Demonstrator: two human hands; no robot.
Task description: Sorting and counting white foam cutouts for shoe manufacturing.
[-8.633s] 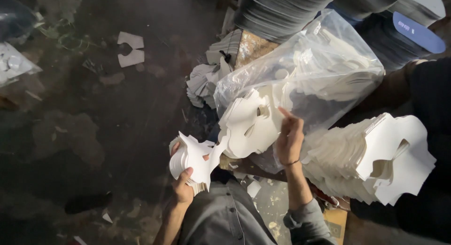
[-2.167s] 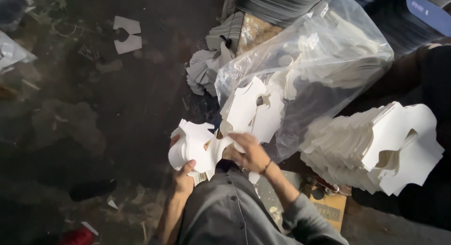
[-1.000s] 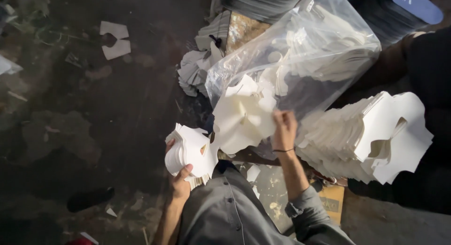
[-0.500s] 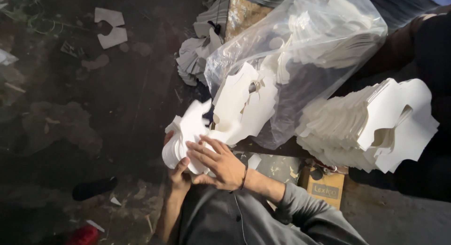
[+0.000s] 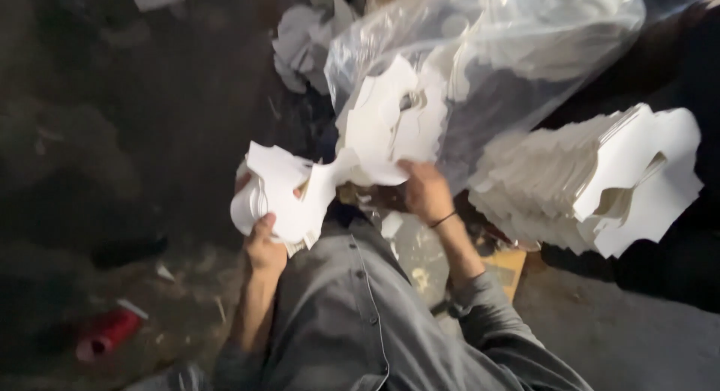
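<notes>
Two bare hands work at a supply of white die-cut card blanks with notched, lobed outlines. The left hand (image 5: 264,245) is closed around a small stack of white die-cut card blanks (image 5: 281,200), thumb up the near face and the other fingers hidden behind; the stack stands roughly on edge, just above the person's grey buttoned shirt (image 5: 352,316).

The right hand (image 5: 424,190) reaches up and away from the body, fingers curled onto the lower edge of a single white card blank (image 5: 384,132) that hangs out of the mouth of a clear plastic bag (image 5: 495,53). The grip appears to be a pinch, but the fingertips are blurred, so full closure cannot be confirmed.

Key relation: the single white card blank lies above and slightly left of the right hand, its long axis running steeply up into the bag. Its lower lobe nearly meets the upper right corner of the held stack. The right hand is the nearer one; the left hand sits lower and to the left, close by.

To the right, apart from both hands, a large fanned pile of white card blanks (image 5: 600,185) rests on its side. A red object (image 5: 109,332) lies on the dark floor (image 5: 90,136).
</notes>
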